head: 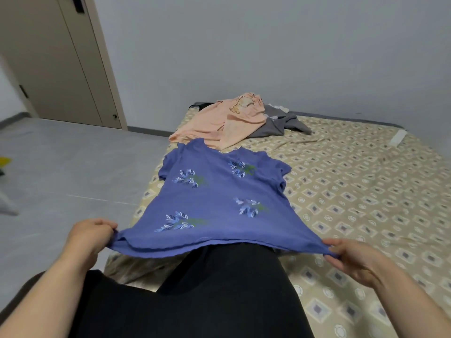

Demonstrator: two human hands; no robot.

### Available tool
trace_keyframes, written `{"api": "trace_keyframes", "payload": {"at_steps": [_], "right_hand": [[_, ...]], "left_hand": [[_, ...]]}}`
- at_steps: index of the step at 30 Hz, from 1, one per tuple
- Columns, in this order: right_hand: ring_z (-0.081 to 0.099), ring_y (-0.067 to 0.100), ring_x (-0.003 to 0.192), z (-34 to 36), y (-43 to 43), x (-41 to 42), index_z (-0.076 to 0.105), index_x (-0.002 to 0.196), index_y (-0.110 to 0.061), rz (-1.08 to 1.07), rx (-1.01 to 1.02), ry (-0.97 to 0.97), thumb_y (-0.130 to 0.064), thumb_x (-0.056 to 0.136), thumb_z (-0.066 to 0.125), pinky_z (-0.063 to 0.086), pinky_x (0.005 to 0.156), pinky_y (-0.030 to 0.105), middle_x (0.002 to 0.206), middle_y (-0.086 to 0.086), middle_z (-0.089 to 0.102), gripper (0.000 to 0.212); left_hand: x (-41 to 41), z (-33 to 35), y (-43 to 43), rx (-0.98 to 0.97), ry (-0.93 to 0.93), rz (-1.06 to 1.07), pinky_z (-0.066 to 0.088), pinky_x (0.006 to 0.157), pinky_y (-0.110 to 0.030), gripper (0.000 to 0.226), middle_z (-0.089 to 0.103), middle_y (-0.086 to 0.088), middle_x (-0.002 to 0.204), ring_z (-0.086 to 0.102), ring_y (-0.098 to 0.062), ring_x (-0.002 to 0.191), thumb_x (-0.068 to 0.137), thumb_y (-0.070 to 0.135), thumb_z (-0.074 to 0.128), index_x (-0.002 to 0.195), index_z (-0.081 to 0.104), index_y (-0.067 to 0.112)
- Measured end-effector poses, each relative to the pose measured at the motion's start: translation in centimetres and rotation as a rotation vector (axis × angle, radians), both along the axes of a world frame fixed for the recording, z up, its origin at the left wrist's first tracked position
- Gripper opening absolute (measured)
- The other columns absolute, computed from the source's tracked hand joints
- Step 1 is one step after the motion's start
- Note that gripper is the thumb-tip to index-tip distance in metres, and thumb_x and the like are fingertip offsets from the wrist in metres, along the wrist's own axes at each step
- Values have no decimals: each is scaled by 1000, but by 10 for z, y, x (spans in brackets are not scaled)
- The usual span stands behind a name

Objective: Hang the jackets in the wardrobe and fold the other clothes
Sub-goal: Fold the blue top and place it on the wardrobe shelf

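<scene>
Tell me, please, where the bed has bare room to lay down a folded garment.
The bed sheet lies bare right of the blue top, from the gray garment and white strip down past the right hand. The left side is crowded: the blue top, then the peach garment overlapping the gray one.

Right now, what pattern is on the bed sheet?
Beige bed sheet with repeating grey-blue squares and small circles, seen in the head view.
</scene>
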State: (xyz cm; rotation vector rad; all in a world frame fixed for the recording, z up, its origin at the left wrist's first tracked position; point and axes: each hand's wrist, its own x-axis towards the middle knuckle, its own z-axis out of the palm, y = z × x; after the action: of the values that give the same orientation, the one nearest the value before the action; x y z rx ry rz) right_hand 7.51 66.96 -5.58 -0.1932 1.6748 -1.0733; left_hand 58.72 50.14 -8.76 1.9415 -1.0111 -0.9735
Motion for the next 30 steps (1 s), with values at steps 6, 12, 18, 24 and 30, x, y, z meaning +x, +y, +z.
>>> {"api": "trace_keyframes", "payload": {"at_steps": [6, 12, 18, 24, 30], "right_hand": [[60, 25, 70, -20, -25, 20, 66, 102, -3, 368, 210, 484, 9, 86, 54, 55, 61, 32, 85, 15, 65, 23], [55, 14, 70, 3, -97, 50, 69, 96, -10, 440, -107, 778, -2, 87, 60, 42, 62, 26, 90, 5, 68, 15], [58, 14, 91, -15, -177, 93, 62, 117, -20, 750, -126, 958, -13, 91, 55, 40, 78, 24, 113, -2, 63, 27], [47, 22, 133, -50, -255, 136, 50, 137, -10, 954, -181, 1070, -19, 96, 54, 34, 106, 27, 145, 6, 48, 42], [3, 20, 153, -94, -324, 176, 22, 156, -19, 1031, -262, 1338, -45, 99, 36, 4, 123, 35, 166, 5, 7, 64]], "left_hand": [[-18, -13, 9, 313, -423, -566, 41, 58, -27, 15, 61, -9, 67, 55, -23, 65, 80, 1, 59, 68, 64, 7], [-36, -7, -10, 40, -130, -492, 43, 73, -30, 19, 68, -5, 97, 60, -18, 87, 85, -1, 60, 98, 69, 10], [-58, -18, -42, -24, -65, -486, 43, 72, -26, 12, 68, -7, 92, 59, -19, 83, 89, 2, 61, 87, 67, 12], [-59, -39, -90, 24, 29, -435, 42, 70, -30, 10, 63, -1, 79, 53, -15, 72, 88, 4, 59, 83, 66, 8], [-57, -70, -160, 30, 131, -255, 46, 69, -34, 8, 62, 2, 84, 56, -16, 73, 83, 18, 63, 92, 61, 18]]}}
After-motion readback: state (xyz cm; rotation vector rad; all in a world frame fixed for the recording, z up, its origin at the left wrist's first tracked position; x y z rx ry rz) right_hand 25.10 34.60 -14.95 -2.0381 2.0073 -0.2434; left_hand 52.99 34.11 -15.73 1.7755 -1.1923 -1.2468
